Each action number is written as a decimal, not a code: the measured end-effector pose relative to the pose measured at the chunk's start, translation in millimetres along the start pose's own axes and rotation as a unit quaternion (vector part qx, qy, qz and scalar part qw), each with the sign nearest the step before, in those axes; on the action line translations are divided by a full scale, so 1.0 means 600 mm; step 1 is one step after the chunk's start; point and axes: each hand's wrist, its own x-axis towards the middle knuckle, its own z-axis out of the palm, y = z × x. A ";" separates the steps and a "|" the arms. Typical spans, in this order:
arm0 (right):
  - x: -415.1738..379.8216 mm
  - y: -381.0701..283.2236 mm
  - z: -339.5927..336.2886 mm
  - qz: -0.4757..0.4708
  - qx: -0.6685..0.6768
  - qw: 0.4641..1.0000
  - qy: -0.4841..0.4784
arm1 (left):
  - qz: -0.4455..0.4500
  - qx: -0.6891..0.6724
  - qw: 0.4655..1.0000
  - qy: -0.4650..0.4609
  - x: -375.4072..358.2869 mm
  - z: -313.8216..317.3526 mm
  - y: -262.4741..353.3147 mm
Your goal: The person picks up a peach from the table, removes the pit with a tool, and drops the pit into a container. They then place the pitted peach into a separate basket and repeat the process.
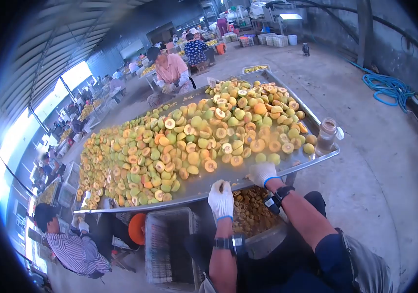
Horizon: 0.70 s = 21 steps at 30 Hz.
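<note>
A metal-rimmed table point(311, 162) bears a wide heap of yellow-green and orange stone fruit point(194, 141), many cut in half with the pit or hollow showing. My left hand point(220, 199), in a white knitted glove, is closed at the table's near edge; something small and brownish shows at its curled fingers, too small to name. To the right, my right hand point(264, 174), gloved too, reaches over the rim close to a few green fruits point(273, 158). Its fingers are blurred. Below my hands a container of brown pieces point(250, 207) is partly hidden by my arms.
A clear jar point(325, 136) stands at the table's right corner. An empty grey plastic crate point(170, 215) and an orange bucket point(137, 228) are below the near edge. One co-worker point(170, 71) sits across, another point(69, 241) at left. A blue hose point(387, 88) lies at right.
</note>
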 end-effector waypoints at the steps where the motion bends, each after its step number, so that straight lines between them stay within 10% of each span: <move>1: 0.011 0.001 0.010 0.006 -0.015 1.000 0.002 | -0.008 0.028 0.999 -0.012 0.030 0.023 -0.005; 12: 0.007 0.013 0.052 -0.029 -0.064 0.996 0.062 | -0.132 0.297 0.925 -0.195 0.193 0.263 -0.103; 21: -0.005 0.051 0.050 -0.156 -0.034 0.982 0.099 | -0.048 0.046 0.984 -0.163 0.200 0.145 -0.101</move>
